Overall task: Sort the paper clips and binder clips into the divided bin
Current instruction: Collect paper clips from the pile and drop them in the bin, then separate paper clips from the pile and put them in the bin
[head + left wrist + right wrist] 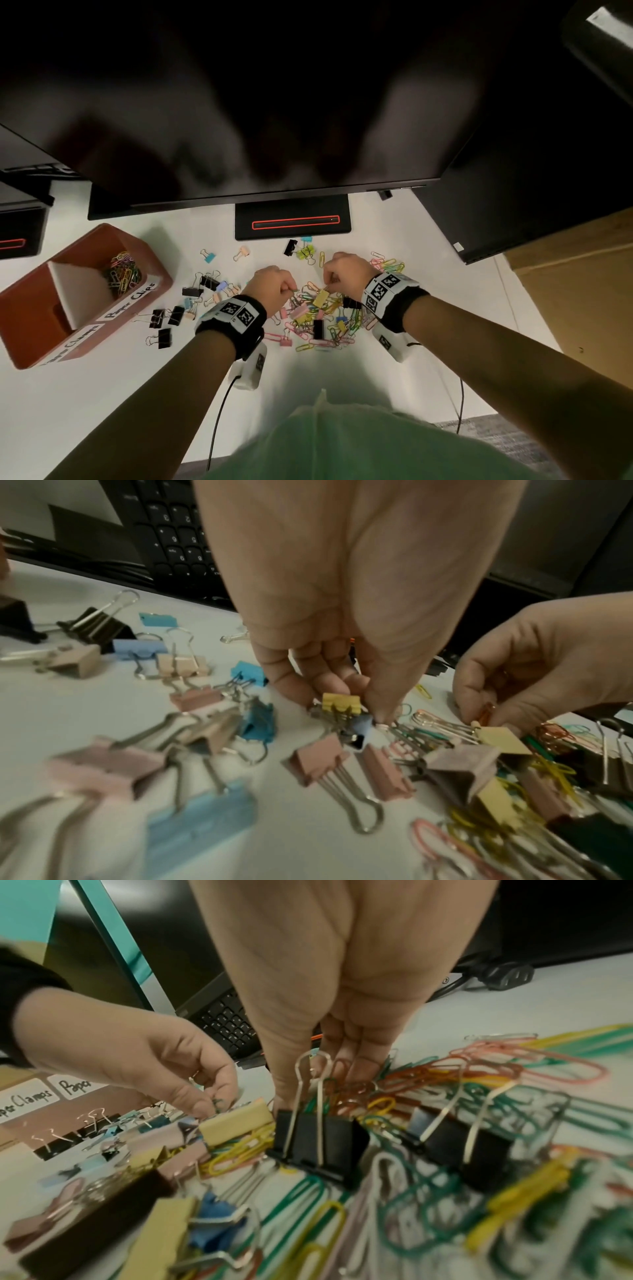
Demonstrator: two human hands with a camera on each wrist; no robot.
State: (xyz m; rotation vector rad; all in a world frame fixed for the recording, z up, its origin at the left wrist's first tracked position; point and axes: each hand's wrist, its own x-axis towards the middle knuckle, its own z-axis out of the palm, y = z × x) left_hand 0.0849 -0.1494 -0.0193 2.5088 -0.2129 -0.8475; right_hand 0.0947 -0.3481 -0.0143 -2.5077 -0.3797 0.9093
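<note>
1. The mixed pile of paper clips (334, 337) and binder clips (322, 297) lies on the white desk (394, 377), in the middle, just in front of the person; the coloured wire clips are thickest at the right side of the pile.
2. More binder clips, black and pastel, are scattered to the left of the pile, between it and the divided bin (30, 318).
3. The bin is reddish-brown and stands at the left of the desk. Its far compartment, labelled "Paper Clips", holds a heap of coloured paper clips (122, 274). The near compartment is labelled "Paper Clamps"; what it holds I cannot tell.
4. The left hand (272, 286) is over the left edge of the pile, fingers curled down, and its fingertips pinch a greenish paper clip (217, 1104).
5. The right hand (346, 274) is over the far middle of the pile, fingers curled, pinching a reddish paper clip (486, 712) just beside a yellow binder clip (503, 739).
6. Behind the pile stands a black monitor base (293, 221) with a red outline, under a large dark screen (239, 102).
</note>
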